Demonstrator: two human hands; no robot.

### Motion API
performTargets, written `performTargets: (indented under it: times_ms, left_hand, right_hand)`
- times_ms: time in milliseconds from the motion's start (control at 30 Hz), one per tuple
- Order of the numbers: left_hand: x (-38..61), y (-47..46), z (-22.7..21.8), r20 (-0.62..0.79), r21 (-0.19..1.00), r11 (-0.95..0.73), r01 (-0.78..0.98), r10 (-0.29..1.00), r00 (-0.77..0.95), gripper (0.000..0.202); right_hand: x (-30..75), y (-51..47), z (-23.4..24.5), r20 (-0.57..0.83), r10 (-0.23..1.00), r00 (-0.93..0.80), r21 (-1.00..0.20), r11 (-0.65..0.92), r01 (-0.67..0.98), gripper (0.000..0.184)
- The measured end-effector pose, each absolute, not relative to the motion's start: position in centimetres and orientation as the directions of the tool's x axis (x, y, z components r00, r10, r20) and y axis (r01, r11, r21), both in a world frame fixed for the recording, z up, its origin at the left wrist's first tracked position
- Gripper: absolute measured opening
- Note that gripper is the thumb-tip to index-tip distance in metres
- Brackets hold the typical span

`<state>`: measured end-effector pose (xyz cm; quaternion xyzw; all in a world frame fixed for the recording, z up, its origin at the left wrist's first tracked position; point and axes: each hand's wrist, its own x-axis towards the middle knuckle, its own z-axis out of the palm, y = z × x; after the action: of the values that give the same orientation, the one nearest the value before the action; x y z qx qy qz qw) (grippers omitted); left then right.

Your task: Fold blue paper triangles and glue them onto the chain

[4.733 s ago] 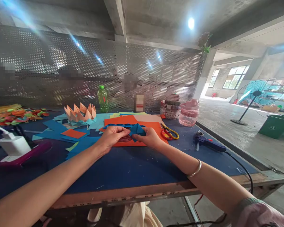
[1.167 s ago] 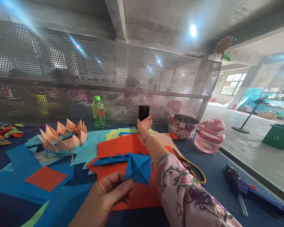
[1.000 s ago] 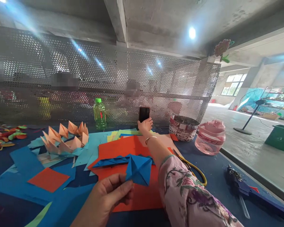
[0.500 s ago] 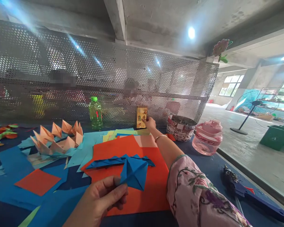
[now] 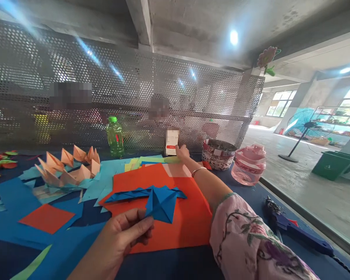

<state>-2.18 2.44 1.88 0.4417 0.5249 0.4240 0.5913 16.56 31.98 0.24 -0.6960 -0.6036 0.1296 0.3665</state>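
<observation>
Your left hand is low at the near side of the counter, its fingers pinched narrow on the lower-left corner of the folded blue paper. So the fold is held up by one hand only, just above the middle of the orange paper sheet, with a long pleated blue strip running out to both sides of it. Your right hand is well away from the fold, reaching out in a pink floral sleeve to the far edge. Its fingers are at the side of a small upright white-and-red panel, maybe a phone screen. Contact is unclear, so you can't tell if they grip it. Peach paper boats sit on blue sheets to the left. A green plastic bottle stands at the far edge. A woven basket and a pink plastic jar are toward the far right corner, and a blue glue gun lies along the right edge.
</observation>
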Motion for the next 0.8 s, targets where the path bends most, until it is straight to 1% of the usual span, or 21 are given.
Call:
performTargets:
  times_ms: [67,133,267,333,367,467,533,600,667,700,800]
  left_hand:
    - [-2.1,2.3,2.0,-0.232,0.971,0.237,-0.031,0.966,0.116,0.028]
    - [-2.1,2.2,1.9,-0.229,0.971,0.235,-0.033,0.963,0.140,0.029]
    - [-2.1,2.1,1.3,-0.236,0.969,0.245,-0.039,0.958,0.163,0.032]
    - [-2.1,2.1,1.0,-0.228,0.968,0.242,-0.058,0.955,0.189,0.031]
    - [-2.1,2.1,0.8,-0.216,0.969,0.235,-0.071,0.955,0.205,0.030]
    - [-2.2,2.4,0.5,-0.198,0.968,0.222,-0.117,0.962,0.187,0.029]
    - [-2.4,2.6,0.5,-0.201,0.965,0.227,-0.136,0.963,0.177,0.030]
    - [-2.5,2.8,0.5,-0.198,0.962,0.224,-0.154,0.966,0.168,0.030]
    - [-2.7,3.0,0.5,-0.189,0.962,0.214,-0.169,0.970,0.154,0.031]
    - [-2.7,3.0,0.5,-0.187,0.962,0.211,-0.171,0.972,0.146,0.032]
    - [-2.7,2.9,0.5,-0.187,0.967,0.206,-0.150,0.974,0.127,0.032]
  right_hand:
    - [17.4,30.5,1.4,0.237,0.947,0.214,-0.647,-0.010,0.762,0.035]
    - [18.3,28.6,2.5,0.221,0.963,0.155,-0.619,0.016,0.785,0.034]
    - [19.8,22.4,4.1,0.216,0.976,-0.021,-0.553,0.140,0.822,0.029]
    - [20.3,18.3,4.4,0.262,0.960,-0.103,-0.521,0.230,0.822,0.010]
    - [20.4,16.2,4.4,0.293,0.946,-0.141,-0.506,0.278,0.817,0.007]
    - [20.1,10.1,4.1,0.410,0.881,-0.235,-0.473,0.426,0.771,0.011]
    - [19.5,7.1,3.5,0.499,0.827,-0.261,-0.466,0.509,0.723,0.011]
    - [18.7,5.1,2.8,0.627,0.724,-0.288,-0.463,0.643,0.610,0.008]
    - [17.9,4.0,1.9,0.667,0.686,-0.290,-0.490,0.697,0.523,0.008]
    - [17.6,3.7,1.5,0.666,0.687,-0.291,-0.511,0.704,0.493,0.009]
    - [17.3,3.1,0.7,0.634,0.715,-0.295,-0.547,0.684,0.482,0.006]
